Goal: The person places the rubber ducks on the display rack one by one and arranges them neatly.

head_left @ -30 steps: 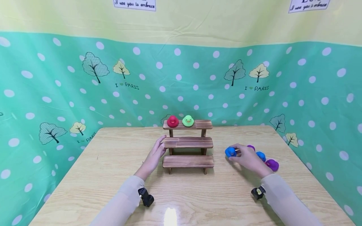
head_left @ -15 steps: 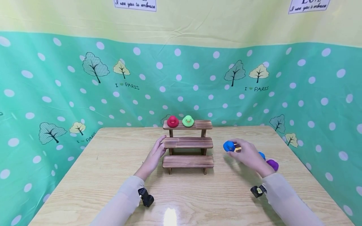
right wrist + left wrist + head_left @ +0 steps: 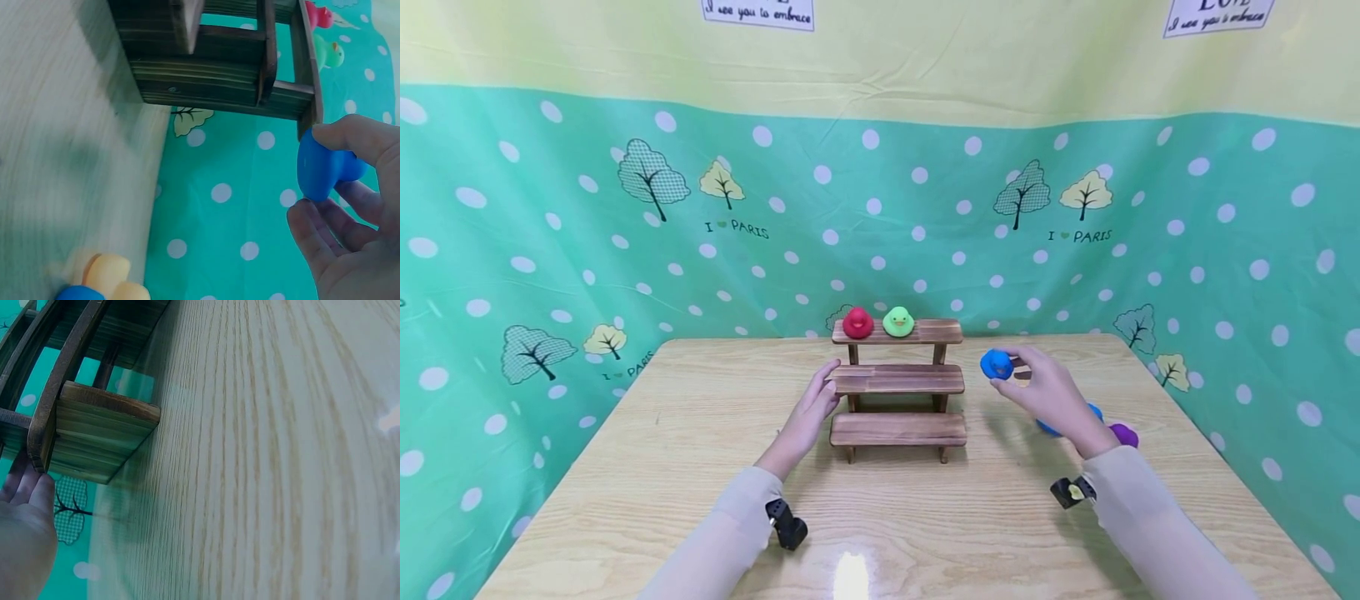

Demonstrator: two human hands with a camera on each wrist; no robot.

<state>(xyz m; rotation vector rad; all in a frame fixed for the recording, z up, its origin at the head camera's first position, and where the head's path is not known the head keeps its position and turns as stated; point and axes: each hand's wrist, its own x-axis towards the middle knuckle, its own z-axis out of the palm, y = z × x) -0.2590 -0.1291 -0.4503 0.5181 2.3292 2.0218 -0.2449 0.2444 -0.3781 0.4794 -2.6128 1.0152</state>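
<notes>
A three-tier wooden stand stands on the table, with a red rubber duck and a green rubber duck on its top board. My left hand touches the left end of the middle board, fingers fairly straight; the left wrist view has its fingertips right at the board's end. To the right of the stand, my right hand pinches a blue rubber duck between thumb and fingers, raised above the table. Seen from the right wrist, this blue duck overlaps the top board's end.
Behind the right forearm lie a purple duck and blue ducks, partly hidden. The right wrist view also shows a pale orange rounded toy on the table. A green dotted curtain hangs behind and beside the table.
My right hand has lifted the blue duck and carried it up and slightly left, toward the top board's height. The left hand and the stand have not moved.
</notes>
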